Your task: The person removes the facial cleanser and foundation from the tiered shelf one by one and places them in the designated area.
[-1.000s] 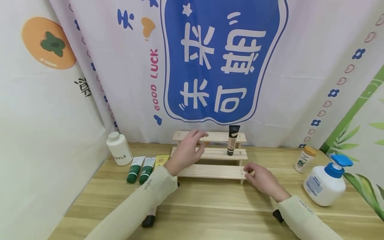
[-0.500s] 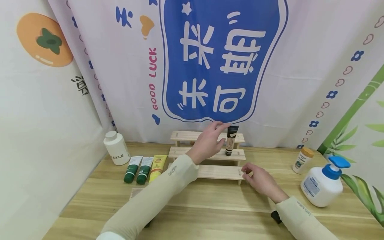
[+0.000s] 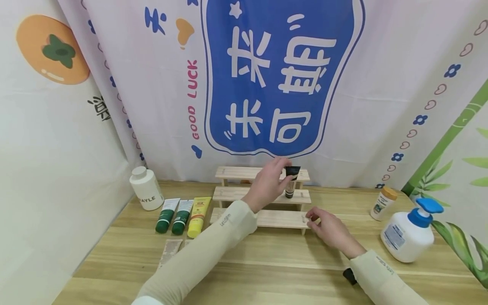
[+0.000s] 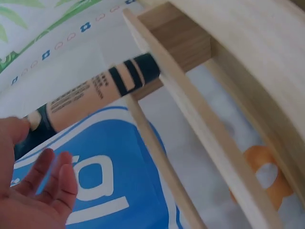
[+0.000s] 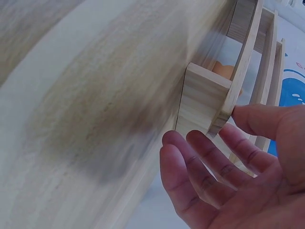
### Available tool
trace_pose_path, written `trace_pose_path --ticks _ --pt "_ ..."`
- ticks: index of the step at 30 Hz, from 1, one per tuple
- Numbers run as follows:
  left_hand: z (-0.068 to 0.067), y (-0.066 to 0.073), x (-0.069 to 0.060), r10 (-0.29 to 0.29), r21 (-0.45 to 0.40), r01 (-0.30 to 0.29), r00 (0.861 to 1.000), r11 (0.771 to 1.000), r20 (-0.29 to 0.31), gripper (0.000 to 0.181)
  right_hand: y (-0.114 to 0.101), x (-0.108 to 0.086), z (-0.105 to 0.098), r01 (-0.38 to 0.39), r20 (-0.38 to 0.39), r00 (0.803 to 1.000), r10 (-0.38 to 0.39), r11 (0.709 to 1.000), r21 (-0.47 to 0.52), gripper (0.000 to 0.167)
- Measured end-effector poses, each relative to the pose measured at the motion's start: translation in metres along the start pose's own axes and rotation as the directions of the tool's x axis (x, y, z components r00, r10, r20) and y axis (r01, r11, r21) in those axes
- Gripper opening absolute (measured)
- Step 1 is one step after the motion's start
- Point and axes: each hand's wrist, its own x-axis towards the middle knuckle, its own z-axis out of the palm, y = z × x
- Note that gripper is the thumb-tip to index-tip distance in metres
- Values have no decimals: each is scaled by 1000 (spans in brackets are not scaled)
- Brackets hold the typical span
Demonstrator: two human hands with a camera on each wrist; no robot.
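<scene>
A black and beige squeeze tube [image 3: 290, 187] stands on the middle tier of a three-tier wooden display rack [image 3: 236, 194]. At its black upper end my left hand [image 3: 264, 185] pinches it; in the left wrist view the thumb [image 4: 13, 130] lies on that end and the lower fingers curl loosely below, apart from the tube. My right hand [image 3: 329, 228] holds the right end of the rack's lowest tier. The right wrist view shows the thumb on the board's edge [image 5: 228, 107] and the fingers curled beneath it.
Left of the rack lie two green and white tubes [image 3: 167, 216] and a yellow tube [image 3: 199, 217], with a white bottle [image 3: 146, 189] behind. A pump bottle [image 3: 408, 235] and an orange-capped bottle [image 3: 383, 204] stand right. A black item [image 3: 349, 276] is partly under the right sleeve.
My left hand has moved right across the rack to the black and beige tube and taken its top, which has tipped slightly. My right hand has stayed at the rack's end.
</scene>
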Motion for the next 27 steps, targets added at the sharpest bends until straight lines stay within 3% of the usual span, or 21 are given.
trace_pose_path --ticks 5,9,15,21,27 --pt "-4 2 -9 19 -53 -20 1000 998 -10 22 -2 1 1 7 2 1000 -7 1000 10 16" --pt "-19 -1 -20 -15 -101 11 999 995 -37 21 -3 -1 1 15 0 1000 -15 1000 9 16" --pt "-56 -18 -47 -70 -128 55 991 990 -117 23 -1 -2 -1 20 3 1000 -20 1000 12 16" --pt "-98 -35 -78 -45 -128 14 969 992 -245 25 0 -4 -2 31 4 1000 -31 999 18 16" --pt "-142 -43 -112 -46 -87 21 952 996 -304 31 -2 -3 -1 30 12 999 -30 999 20 17"
